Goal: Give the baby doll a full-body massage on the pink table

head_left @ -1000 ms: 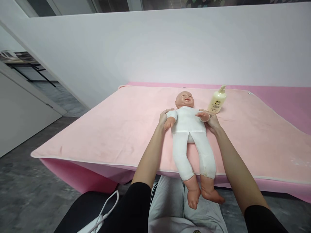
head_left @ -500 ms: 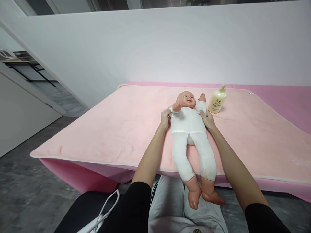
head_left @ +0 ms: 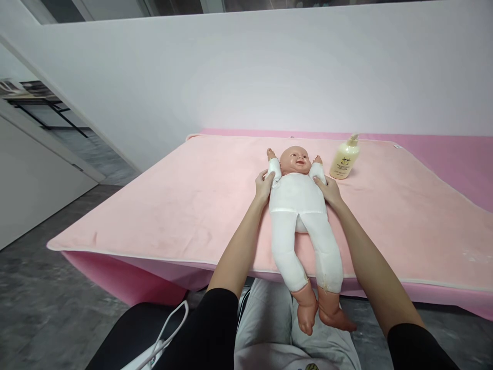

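Between the left hand (head_left: 265,186) and the right hand (head_left: 329,191), a doll (head_left: 296,192) lay face up, its head just beyond both hands and its 2 legs stretching back on the near side of them. The left hand was grasping the doll's white-clad arm on that side, thumb near the shoulder. The right hand was grasping the doll's other arm, its thumb also near the shoulder. The doll's 2 forearms pointed up past the hands, on either side of its head. Just beyond the right hand and a little to its right, a pale yellow pump bottle (head_left: 344,158) stood apart from it. Beneath both hands spread a pink blanket (head_left: 173,200); the doll's 2 feet, well apart from the hands, reached past its near edge above grey trousers (head_left: 265,313). Farther off than the hands rose a white wall (head_left: 246,77).
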The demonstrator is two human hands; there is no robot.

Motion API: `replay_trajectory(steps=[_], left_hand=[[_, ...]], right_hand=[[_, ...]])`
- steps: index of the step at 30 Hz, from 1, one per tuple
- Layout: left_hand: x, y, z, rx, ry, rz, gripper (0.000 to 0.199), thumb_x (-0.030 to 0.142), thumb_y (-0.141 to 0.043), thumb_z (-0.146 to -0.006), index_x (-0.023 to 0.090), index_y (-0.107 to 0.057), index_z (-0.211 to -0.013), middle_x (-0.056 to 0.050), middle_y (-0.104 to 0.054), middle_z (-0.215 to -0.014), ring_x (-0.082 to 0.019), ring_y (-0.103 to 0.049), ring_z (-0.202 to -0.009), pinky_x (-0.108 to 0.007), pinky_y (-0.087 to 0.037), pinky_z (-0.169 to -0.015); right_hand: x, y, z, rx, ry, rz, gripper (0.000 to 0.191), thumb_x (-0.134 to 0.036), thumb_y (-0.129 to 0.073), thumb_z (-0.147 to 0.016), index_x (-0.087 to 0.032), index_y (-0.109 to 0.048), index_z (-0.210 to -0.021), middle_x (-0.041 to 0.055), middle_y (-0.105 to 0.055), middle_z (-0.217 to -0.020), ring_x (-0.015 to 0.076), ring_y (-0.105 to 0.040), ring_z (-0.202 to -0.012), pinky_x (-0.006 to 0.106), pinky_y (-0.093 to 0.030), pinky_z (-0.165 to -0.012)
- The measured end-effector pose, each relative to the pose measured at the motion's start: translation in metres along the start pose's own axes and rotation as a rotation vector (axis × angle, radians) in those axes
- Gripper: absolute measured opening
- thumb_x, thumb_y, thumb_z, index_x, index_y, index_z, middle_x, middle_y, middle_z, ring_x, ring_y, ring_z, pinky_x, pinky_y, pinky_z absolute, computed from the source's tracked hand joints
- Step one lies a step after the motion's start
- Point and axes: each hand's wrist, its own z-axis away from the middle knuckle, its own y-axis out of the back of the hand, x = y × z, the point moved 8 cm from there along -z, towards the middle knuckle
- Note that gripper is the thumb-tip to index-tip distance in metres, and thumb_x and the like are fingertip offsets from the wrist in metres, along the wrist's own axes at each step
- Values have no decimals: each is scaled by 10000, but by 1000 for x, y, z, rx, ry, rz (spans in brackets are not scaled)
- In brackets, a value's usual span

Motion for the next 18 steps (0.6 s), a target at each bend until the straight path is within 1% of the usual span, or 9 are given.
replay_trajectory(steps=[2, 4, 7, 10, 12, 15, 18], left_hand=[[-2, 2, -2, 32, 15, -112, 452, 297, -614, -716, 106, -556, -1121, -101, -655, -971, -143, -611, -731, -245, -462, -658], [-6, 4, -5, 38, 32, -212, 489, 315, -612, -727, 104, -530, -1161, -127, -643, -1031, -158, -625, -766, -255, -469, -673], [-11, 5, -9, 29, 36, -323, 491, 341, -614, -722, 118, -544, -1153, -132, -647, -1055, -188, -634, -848, -278, -472, -732], [-9, 7, -10, 17, 11, -399, 397, 343, -608, -712, 134, -606, -1050, -119, -674, -995, -218, -626, -912, -299, -456, -793], [-6, 7, -9, 5, 1, -454, 315, 346, -592, -714, 139, -636, -947, -114, -684, -935, -235, -621, -910, -311, -445, -798], [-1, 5, -6, -19, -15, -523, 217, 347, -559, -728, 154, -636, -792, -97, -678, -833, -240, -615, -842, -318, -435, -754], [0, 5, -5, -33, -13, -481, 182, 337, -554, -726, 167, -612, -699, -67, -652, -729, -218, -600, -770, -307, -432, -714]], right_hand=[[1, 0, -1, 4, -6, 13, 423, -587, -494, -708, -171, -571, -703, 29, -595, -681, 182, -516, -657, 297, -380, -635], [2, 0, -2, 2, -14, 25, 425, -587, -496, -703, -169, -571, -694, 27, -581, -654, 176, -507, -634, 296, -380, -623], [2, 1, -4, -5, -37, 80, 435, -589, -495, -698, -165, -589, -708, 38, -587, -660, 177, -502, -631, 298, -384, -620], [0, 4, -3, -15, -68, 186, 424, -570, -487, -726, -166, -613, -746, 68, -619, -728, 199, -524, -676, 313, -395, -646], [-2, 5, -2, -28, -85, 253, 415, -546, -470, -757, -164, -628, -793, 92, -639, -788, 222, -545, -720, 327, -402, -669], [-3, 5, -1, -38, -101, 306, 417, -514, -450, -790, -156, -643, -880, 123, -654, -870, 254, -567, -788, 341, -410, -699], [-3, 6, 0, -26, -79, 302, 428, -492, -440, -804, -156, -637, -982, 141, -655, -948, 282, -575, -855, 358, -421, -725]])
